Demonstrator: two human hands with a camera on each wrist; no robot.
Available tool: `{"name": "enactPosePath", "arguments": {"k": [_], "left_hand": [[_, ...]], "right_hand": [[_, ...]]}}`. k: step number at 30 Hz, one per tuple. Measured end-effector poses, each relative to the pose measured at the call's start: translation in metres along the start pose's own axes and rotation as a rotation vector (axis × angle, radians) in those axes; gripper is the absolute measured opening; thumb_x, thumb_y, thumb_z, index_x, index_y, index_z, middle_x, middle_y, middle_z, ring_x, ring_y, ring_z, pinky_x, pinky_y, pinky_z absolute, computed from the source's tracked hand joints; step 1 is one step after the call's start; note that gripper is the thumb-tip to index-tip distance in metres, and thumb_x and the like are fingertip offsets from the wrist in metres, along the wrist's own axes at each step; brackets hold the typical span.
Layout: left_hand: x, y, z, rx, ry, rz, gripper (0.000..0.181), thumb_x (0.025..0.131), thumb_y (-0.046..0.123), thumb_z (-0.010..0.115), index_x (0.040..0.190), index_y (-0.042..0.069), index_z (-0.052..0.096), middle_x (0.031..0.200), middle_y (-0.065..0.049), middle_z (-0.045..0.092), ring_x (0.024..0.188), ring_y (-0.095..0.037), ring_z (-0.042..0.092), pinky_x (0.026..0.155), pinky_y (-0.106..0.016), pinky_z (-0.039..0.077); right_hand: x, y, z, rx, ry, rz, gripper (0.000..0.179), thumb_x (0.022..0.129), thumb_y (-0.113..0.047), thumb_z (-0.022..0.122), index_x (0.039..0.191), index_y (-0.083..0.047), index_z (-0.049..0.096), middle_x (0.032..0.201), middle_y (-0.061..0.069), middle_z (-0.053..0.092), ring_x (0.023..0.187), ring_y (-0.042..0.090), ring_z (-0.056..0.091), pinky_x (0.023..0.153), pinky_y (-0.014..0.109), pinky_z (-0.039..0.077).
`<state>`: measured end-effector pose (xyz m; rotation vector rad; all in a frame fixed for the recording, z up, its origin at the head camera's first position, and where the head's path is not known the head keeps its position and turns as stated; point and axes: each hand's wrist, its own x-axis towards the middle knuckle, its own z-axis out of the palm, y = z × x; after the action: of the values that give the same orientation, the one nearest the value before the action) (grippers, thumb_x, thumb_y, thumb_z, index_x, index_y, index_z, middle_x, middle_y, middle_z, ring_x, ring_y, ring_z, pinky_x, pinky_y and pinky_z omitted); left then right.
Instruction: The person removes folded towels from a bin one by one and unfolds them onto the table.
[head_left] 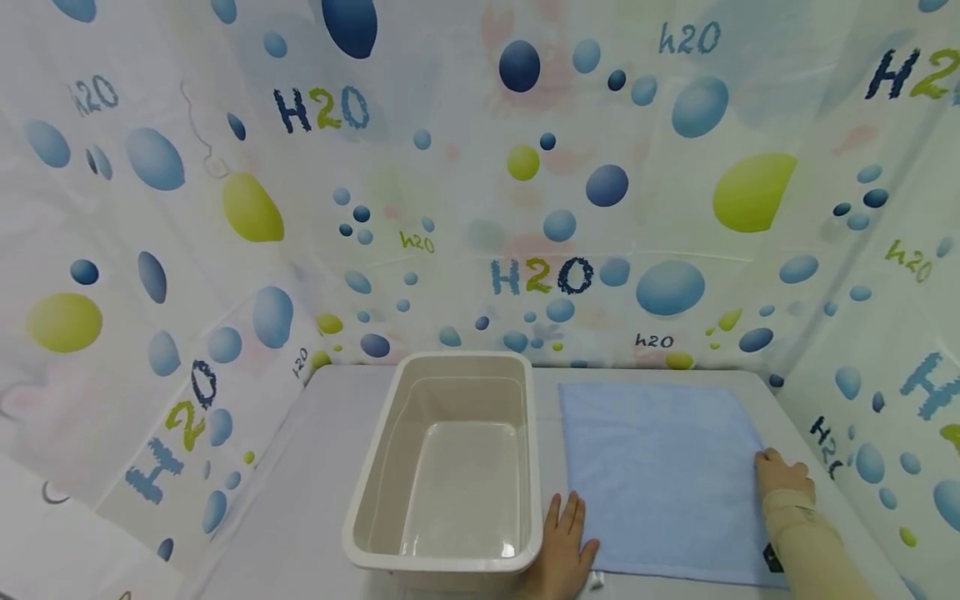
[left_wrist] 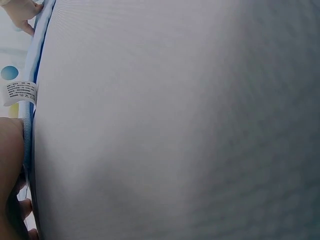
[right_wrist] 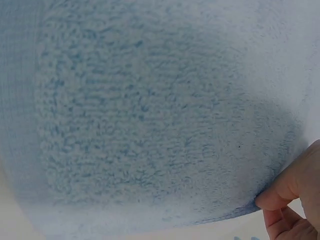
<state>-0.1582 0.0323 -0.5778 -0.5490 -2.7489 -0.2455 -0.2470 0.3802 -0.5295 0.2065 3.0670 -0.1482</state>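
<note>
A light blue towel (head_left: 660, 483) lies spread flat on the white table, to the right of a cream plastic basin (head_left: 450, 467). My left hand (head_left: 562, 546) rests between the basin and the towel's near left edge, its fingers straight and pointing forward. In the right wrist view, my right hand (right_wrist: 295, 200) pinches the towel's edge (right_wrist: 225, 212) between thumb and fingers; from the head view this is the right side. A white printed label (left_wrist: 21, 92) sticks out from the towel's edge in the left wrist view.
A white curtain (head_left: 465, 167) with blue and green dots and H2O lettering surrounds the table at the back and sides. White tabletop (head_left: 300, 500) shows left of the basin. By the right sleeve (head_left: 810, 542) there is a small black item (head_left: 772, 558).
</note>
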Motion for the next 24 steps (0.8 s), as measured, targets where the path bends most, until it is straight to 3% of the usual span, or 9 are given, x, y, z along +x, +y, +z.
{"name": "enactPosePath", "arguments": {"k": [4,8,13,19,24], "left_hand": [[-0.001,0.001,0.001,-0.003,0.006,0.002,0.051,0.094,0.043,0.044,0.131,0.008,0.053,0.136,-0.005,0.054,0.126,-0.027,0.049,0.111,-0.028,0.017],[0.001,0.002,0.003,-0.025,-0.02,0.007,0.051,0.094,0.042,0.045,0.131,0.007,0.052,0.137,-0.006,0.053,0.127,-0.028,0.048,0.108,-0.03,0.023],[0.005,0.003,0.002,-0.028,-0.105,-0.009,0.053,0.094,0.043,0.044,0.133,0.008,0.05,0.139,-0.006,0.051,0.129,-0.029,0.046,0.105,-0.037,0.034],[0.014,0.004,-0.007,-0.042,-0.204,-0.016,0.054,0.092,0.041,0.049,0.132,0.006,0.051,0.139,-0.01,0.05,0.131,-0.028,0.044,0.108,-0.039,0.034],[0.024,0.006,-0.014,-0.029,-0.258,-0.073,0.054,0.088,0.043,0.054,0.13,0.01,0.053,0.14,-0.007,0.049,0.129,-0.028,0.046,0.103,-0.046,0.039]], "right_hand": [[-0.006,0.001,-0.003,0.005,-0.019,-0.009,0.034,0.089,0.009,0.037,0.123,0.013,0.041,0.12,0.034,0.039,0.093,0.06,0.043,0.069,0.06,0.045],[-0.013,0.001,-0.008,-0.009,-0.027,0.0,0.037,0.091,0.005,0.036,0.126,0.012,0.039,0.123,0.037,0.036,0.1,0.061,0.041,0.075,0.063,0.043],[-0.015,0.004,-0.007,-0.033,-0.033,0.016,0.036,0.091,0.002,0.039,0.126,0.01,0.041,0.125,0.038,0.034,0.103,0.06,0.041,0.078,0.064,0.042],[-0.004,0.015,0.003,0.018,-0.004,-0.016,0.041,0.083,-0.004,0.054,0.121,0.01,0.047,0.123,0.039,0.036,0.102,0.061,0.041,0.075,0.066,0.042],[0.004,0.002,-0.006,0.071,0.02,-0.042,0.046,0.078,-0.006,0.058,0.12,0.01,0.048,0.123,0.039,0.036,0.105,0.061,0.037,0.077,0.066,0.04]]}}
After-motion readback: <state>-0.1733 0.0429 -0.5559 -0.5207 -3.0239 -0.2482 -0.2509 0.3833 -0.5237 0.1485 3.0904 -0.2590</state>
